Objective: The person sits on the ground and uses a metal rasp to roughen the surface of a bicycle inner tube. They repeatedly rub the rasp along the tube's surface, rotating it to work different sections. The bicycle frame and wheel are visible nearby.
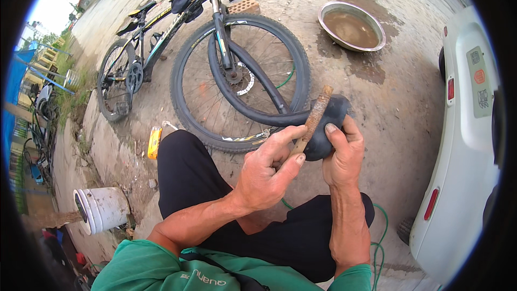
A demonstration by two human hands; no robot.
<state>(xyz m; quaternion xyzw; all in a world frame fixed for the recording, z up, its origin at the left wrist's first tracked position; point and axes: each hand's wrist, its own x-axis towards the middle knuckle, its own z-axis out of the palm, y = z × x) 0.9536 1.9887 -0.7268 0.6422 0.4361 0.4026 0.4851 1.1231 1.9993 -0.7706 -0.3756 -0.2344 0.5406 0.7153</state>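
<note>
My left hand (272, 168) is closed around the bare lower end of a stick rasp (316, 116), a wooden stick whose upper part is wrapped in a rough, ridged brown layer. Its rough part lies across or just over a black bicycle inner tube (264, 117). A fat, bulging section of that tube is gripped by my right hand (344, 153), thumb on top and fingers behind. From there the tube loops back over the bicycle's front wheel (186, 83) and around the fork. The rasp hides part of the tube, so I cannot tell whether they touch.
The bicycle (167, 35) lies on its side ahead. A metal basin (353, 27) of murky water stands far right, on wet ground. A white vehicle (458, 151) bounds the right side. To the left are a yellow packet (154, 143) and a tipped white bucket (105, 210); a green hose (381, 237) lies near right.
</note>
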